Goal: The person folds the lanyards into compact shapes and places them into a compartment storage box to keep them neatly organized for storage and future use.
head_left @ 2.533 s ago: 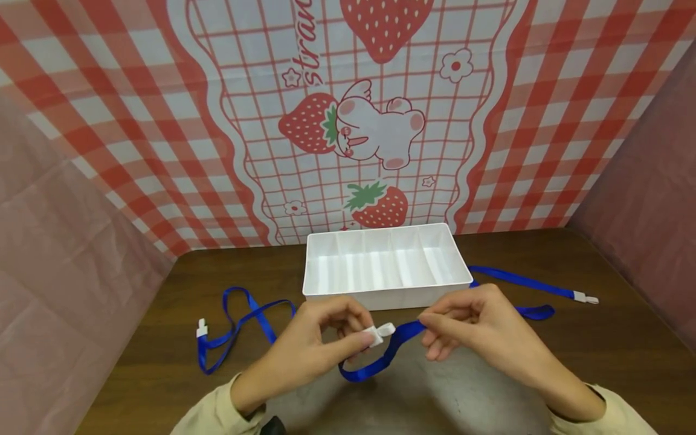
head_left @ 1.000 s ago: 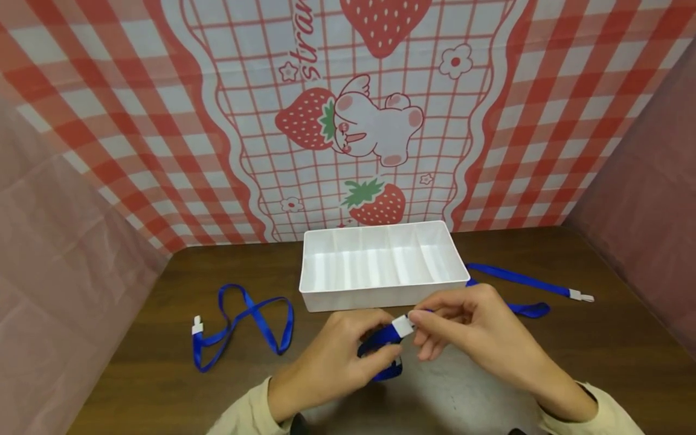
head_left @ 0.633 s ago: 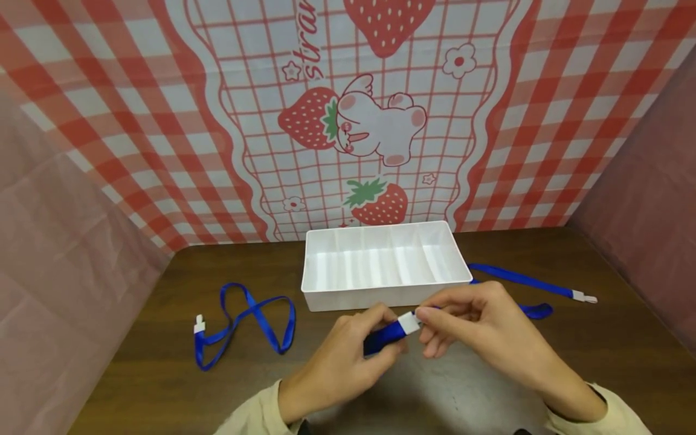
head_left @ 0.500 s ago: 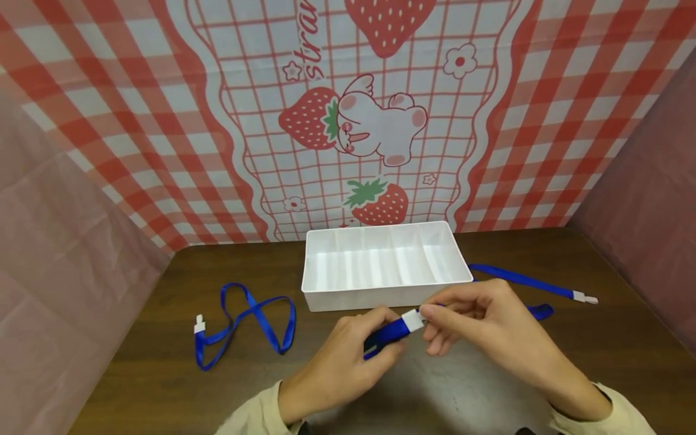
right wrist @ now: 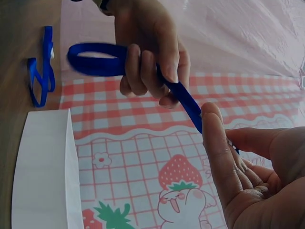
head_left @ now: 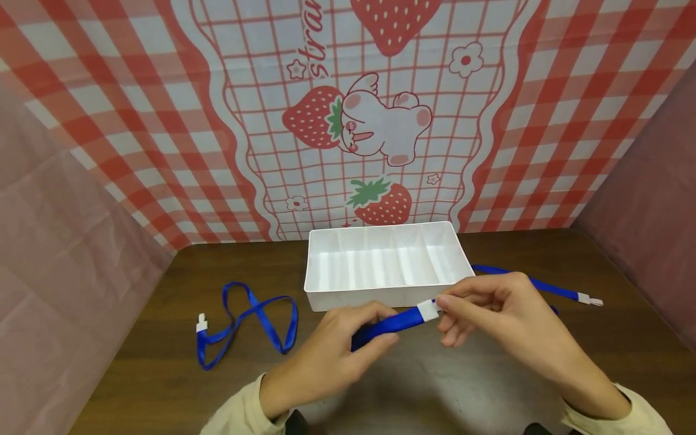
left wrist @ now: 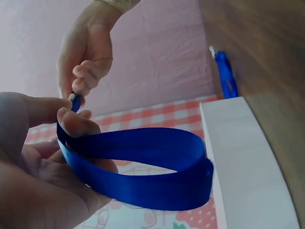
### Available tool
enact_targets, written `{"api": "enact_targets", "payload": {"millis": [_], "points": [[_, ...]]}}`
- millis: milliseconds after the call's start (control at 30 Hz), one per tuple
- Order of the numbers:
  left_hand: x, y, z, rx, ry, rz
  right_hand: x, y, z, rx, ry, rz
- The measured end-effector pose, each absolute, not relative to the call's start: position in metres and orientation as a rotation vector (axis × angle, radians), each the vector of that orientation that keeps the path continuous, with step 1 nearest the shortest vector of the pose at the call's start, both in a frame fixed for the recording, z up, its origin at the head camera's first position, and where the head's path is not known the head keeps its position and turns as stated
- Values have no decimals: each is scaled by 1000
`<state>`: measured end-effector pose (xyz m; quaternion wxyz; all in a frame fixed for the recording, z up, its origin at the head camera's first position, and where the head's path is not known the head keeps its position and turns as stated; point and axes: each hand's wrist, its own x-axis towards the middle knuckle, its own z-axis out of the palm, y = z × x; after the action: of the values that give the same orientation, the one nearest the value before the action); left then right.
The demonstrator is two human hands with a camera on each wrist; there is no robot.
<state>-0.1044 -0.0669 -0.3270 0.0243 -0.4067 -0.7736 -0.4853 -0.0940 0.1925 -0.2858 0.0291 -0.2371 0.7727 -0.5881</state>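
A blue lanyard [head_left: 388, 324] with a white end clip [head_left: 428, 310] stretches between both hands above the table. My left hand [head_left: 328, 353] grips its strap between thumb and fingers. At the clip's far end, my right hand [head_left: 505, 314] pinches the tip with thumb and forefinger, partly covering it. The left wrist view shows the rest of the strap as a wide loop [left wrist: 143, 191] hanging from the left hand. The same loop [right wrist: 95, 67] sticks out beside the left hand in the right wrist view.
Behind the hands stands a white divided box [head_left: 380, 298] with several compartments. A second blue lanyard [head_left: 257, 309] lies loosely looped on the left of the table. Another lanyard [head_left: 557, 290] lies right of the box, partly hidden by the right hand.
Earlier my left hand held the white clip and my right hand the strap. Now the right hand pinches the clip end and has moved right, while the left grips the strap farther from the clip.
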Motion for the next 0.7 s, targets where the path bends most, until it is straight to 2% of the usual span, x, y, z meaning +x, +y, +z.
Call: {"api": "enact_targets", "payload": {"millis": [700], "points": [[-108,-79,-319,-1352,-2446,-1310,-94,195,-286,-796,2360,-1789]]}}
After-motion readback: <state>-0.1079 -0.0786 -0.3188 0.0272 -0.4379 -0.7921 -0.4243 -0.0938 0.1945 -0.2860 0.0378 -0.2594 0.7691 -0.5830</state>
